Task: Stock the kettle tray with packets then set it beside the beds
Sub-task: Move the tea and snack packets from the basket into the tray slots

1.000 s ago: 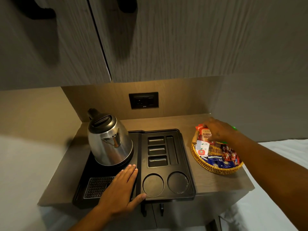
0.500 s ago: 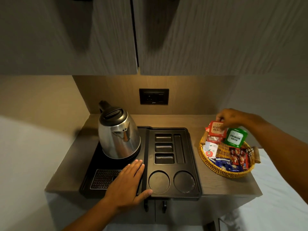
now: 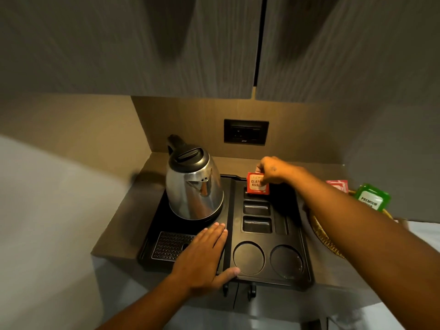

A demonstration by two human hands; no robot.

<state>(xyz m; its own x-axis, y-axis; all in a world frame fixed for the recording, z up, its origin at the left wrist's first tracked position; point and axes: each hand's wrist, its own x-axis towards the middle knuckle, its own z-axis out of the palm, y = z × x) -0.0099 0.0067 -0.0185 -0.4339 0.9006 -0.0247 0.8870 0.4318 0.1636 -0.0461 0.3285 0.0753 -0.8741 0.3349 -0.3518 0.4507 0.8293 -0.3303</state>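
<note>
A black kettle tray (image 3: 229,234) lies on a wooden shelf, with a steel kettle (image 3: 194,184) standing on its left half. Its right half has three small rectangular slots, a narrow long slot and two round cup wells. My right hand (image 3: 273,169) pinches a red tea packet (image 3: 257,186) upright over the rearmost small slot. My left hand (image 3: 206,254) rests flat on the tray's front, fingers spread, beside the drip grille. A wicker basket (image 3: 325,236) at the right, mostly hidden by my right forearm, holds a green packet (image 3: 371,197) and another red packet (image 3: 338,185).
Grey cabinet doors (image 3: 142,44) hang low over the shelf. A black wall socket (image 3: 246,132) sits on the back panel behind the tray. White bedding (image 3: 423,236) shows at the far right. Two small dark handles (image 3: 238,290) stick out under the shelf's front edge.
My right hand lifted the red packet out of the basket and carried it left to the tray's rear slot. The green packet stayed in the basket. My left hand stayed put.
</note>
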